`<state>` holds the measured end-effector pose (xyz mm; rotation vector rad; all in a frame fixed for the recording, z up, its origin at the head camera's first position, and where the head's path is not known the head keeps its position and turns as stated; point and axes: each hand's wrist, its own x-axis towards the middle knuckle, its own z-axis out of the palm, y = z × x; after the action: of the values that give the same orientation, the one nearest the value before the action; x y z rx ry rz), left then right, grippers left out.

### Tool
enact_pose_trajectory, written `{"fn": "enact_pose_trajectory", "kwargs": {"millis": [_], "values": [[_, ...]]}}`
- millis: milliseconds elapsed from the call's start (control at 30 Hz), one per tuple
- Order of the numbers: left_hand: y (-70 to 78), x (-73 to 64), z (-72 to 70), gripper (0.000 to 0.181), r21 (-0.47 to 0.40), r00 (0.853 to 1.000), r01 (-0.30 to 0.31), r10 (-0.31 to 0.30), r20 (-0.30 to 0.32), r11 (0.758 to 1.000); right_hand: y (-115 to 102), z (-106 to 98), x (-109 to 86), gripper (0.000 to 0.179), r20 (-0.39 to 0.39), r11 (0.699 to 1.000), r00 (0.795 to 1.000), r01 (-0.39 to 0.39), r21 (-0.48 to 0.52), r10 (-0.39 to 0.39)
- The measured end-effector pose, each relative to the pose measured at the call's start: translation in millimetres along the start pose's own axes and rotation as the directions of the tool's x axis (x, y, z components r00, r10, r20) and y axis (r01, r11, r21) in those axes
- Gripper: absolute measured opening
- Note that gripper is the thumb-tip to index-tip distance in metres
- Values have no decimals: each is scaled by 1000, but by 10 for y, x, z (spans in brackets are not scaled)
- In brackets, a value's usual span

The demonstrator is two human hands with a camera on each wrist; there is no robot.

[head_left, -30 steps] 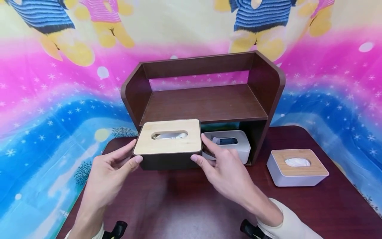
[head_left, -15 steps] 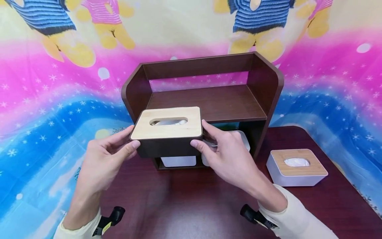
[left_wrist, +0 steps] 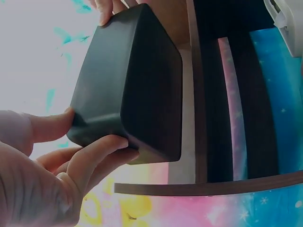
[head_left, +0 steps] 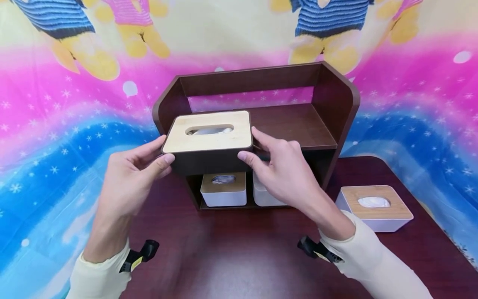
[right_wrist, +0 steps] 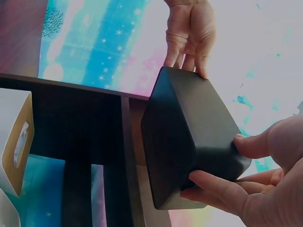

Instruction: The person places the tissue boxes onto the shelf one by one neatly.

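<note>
A black tissue box (head_left: 209,161) with a pale wooden lid is held up level in front of the shelf's upper board. My left hand (head_left: 130,176) grips its left end, thumb on the front face and fingers round the side. At the opposite end my right hand (head_left: 285,170) grips it the same way. Both wrist views show the box's dark underside (left_wrist: 154,94) raised off any surface. Tissue shows in the lid's oval slot. Behind and below the box stands the dark brown two-level shelf (head_left: 298,124), its upper board partly hidden by the box.
In the shelf's lower level sit a white tissue box (head_left: 224,196) with a wooden lid and a grey tissue box (head_left: 266,195), partly behind my right hand. Another white, wood-lidded tissue box (head_left: 384,211) stands on the dark red table (head_left: 231,253) at the right. A patterned cloth (head_left: 67,137) hangs behind.
Both hands have lifted the black tissue box from in front of the lower level to the upper board's height. The white tissue box below has come into view.
</note>
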<state>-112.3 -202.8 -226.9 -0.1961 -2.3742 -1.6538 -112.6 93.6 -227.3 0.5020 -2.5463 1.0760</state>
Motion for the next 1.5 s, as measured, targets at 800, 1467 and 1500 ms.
{"fn": "enact_pose_trajectory", "kwargs": {"millis": [800, 1467, 1500], "values": [[-98, 581, 261, 54, -51, 986, -10, 1, -166, 999, 187, 239, 671, 63, -74, 993, 994, -77, 84, 84], [-270, 588, 547, 45, 33, 948, -61, 69, -312, 998, 317, 401, 686, 63, -84, 988, 986, -139, 74, 145], [-273, 588, 550, 45, 31, 948, -57, 64, -310, 998, 324, 405, 686, 63, -83, 987, 986, -140, 77, 146]]}}
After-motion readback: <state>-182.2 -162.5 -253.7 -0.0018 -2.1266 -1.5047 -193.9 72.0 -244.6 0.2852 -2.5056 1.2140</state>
